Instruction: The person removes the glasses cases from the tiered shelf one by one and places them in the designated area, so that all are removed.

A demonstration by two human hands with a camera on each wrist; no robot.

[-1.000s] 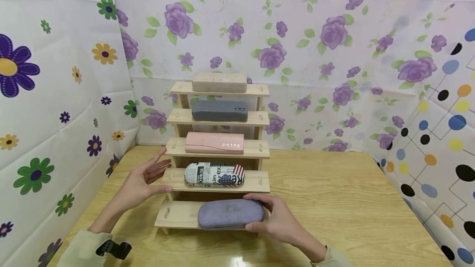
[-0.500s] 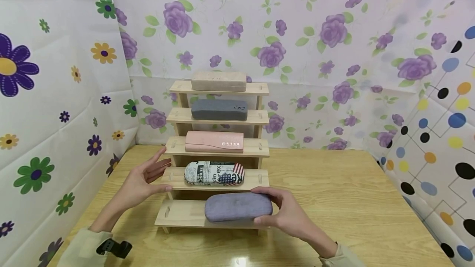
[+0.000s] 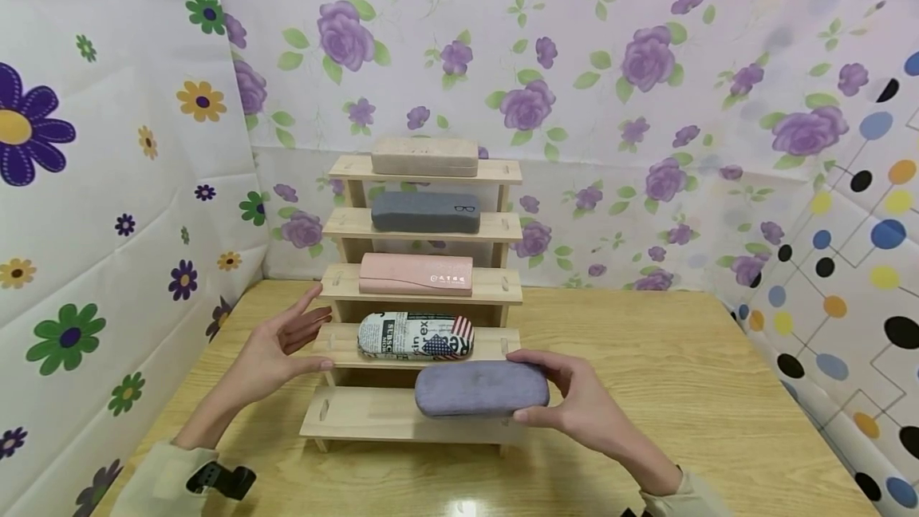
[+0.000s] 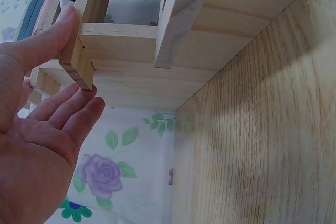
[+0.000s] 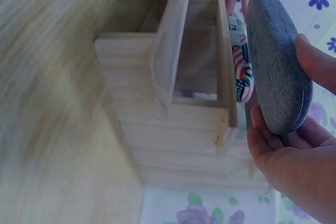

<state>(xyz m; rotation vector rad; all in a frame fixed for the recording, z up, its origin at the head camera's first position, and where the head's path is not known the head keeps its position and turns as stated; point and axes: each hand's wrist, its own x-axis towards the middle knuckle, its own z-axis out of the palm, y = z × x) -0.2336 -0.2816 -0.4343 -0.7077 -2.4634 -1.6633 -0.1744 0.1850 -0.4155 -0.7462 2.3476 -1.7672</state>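
Observation:
My right hand (image 3: pixel 574 399) grips one end of a blue-grey fabric glasses case (image 3: pixel 481 389), thumb in front and fingers behind. The right wrist view shows this case (image 5: pixel 277 61) held clear of the boards. In the head view it hangs over the right part of the bottom shelf of a stepped wooden rack (image 3: pixel 359 413). My left hand (image 3: pixel 271 357) holds the left end of a shelf board. Seen from the left wrist, the thumb of the left hand (image 4: pixel 42 114) lies on one side of the board and the fingertips on the other.
On the higher shelves lie a newspaper-print case (image 3: pixel 415 337), a pink case (image 3: pixel 415 274), a dark grey-blue case (image 3: pixel 425 212) and a beige case (image 3: pixel 425 156). The rack stands on a wood-grain table (image 3: pixel 646 389). Flowered cloth (image 3: pixel 445 14) hangs behind, with patterned cloth on both sides.
The blue-grey glasses case has risen off the bottom shelf and moved to the right in my right hand. My left hand stays in place at the rack's left side.

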